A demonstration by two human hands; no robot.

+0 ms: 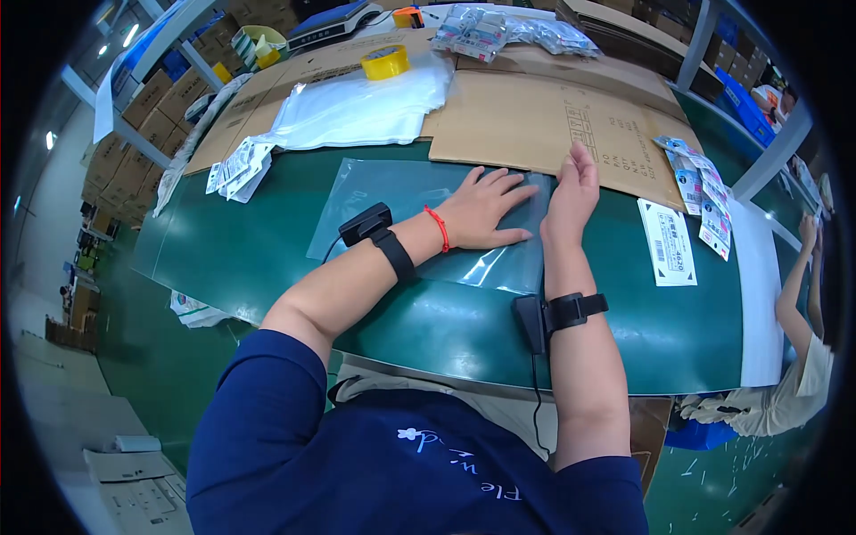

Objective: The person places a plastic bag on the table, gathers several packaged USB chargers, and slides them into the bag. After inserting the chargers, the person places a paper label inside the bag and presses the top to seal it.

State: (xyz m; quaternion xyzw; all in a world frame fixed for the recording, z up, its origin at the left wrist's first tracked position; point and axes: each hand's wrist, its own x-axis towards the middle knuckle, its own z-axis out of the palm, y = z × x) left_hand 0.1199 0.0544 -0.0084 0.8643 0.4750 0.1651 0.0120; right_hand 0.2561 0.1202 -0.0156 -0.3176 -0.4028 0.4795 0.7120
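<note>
A clear plastic bag (357, 201) lies flat on the green tabletop in front of me. My left hand (486, 209) rests palm down on it, fingers spread, with a red cord bracelet at its wrist. By the bag's right edge, my right hand (572, 201) is turned on its side. Its fingers are stretched out and slightly bent, and nothing shows in them. Its fingertips reach over the near edge of a flat brown cardboard sheet (499, 116). A black strap with a small device is on each forearm.
White plastic sheets (357, 111) and a yellow tape roll (385, 62) lie at the far left, near white tags (241, 169). A printed label (667, 242) and small packets (700, 183) are at right. Bagged packets (473, 34) lie behind. Another person's arm (794, 294) shows far right.
</note>
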